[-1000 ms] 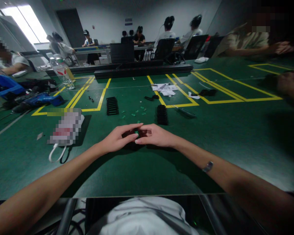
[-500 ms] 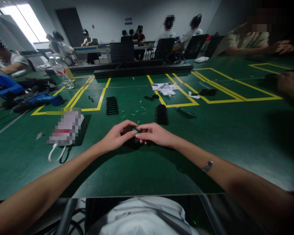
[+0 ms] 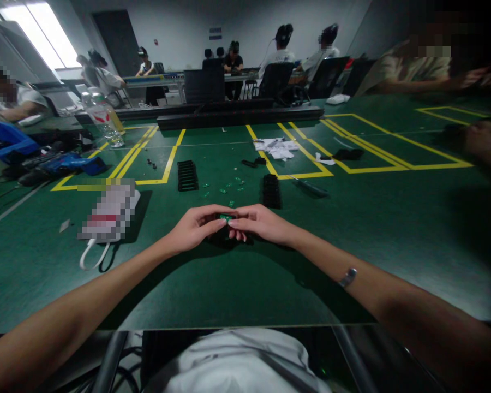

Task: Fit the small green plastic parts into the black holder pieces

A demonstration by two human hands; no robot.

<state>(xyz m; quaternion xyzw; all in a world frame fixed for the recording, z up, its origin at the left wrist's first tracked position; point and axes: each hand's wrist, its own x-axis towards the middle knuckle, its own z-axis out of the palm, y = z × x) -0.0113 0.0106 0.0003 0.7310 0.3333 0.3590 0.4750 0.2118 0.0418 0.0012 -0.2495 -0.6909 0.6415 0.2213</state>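
Between my fingertips is a small green circuit board (image 3: 226, 218), its face turned toward me; a dark edge around it is too small to make out. My left hand (image 3: 198, 226) pinches it from the left, thumb at its lower edge. From the other side my right hand (image 3: 262, 222) grips it, thumb against the board and the other fingers curled below. Just beyond the hands lie several loose green boards (image 3: 223, 191) on the green table (image 3: 237, 289). A stack of black slotted parts (image 3: 187, 176) lies beyond to the left, another black stack (image 3: 271, 191) to the right.
A screwdriver (image 3: 311, 188) lies right of the black stack. White papers (image 3: 276, 146) sit farther back. To the left are a power bank with a white cable (image 3: 93, 256), a blue power tool (image 3: 73, 164) and clear bottles (image 3: 106, 123). Co-workers sit around the room.
My fingers have shifted around the small board. It has turned so more of its green face shows, and my left fingers lie flatter along its top.
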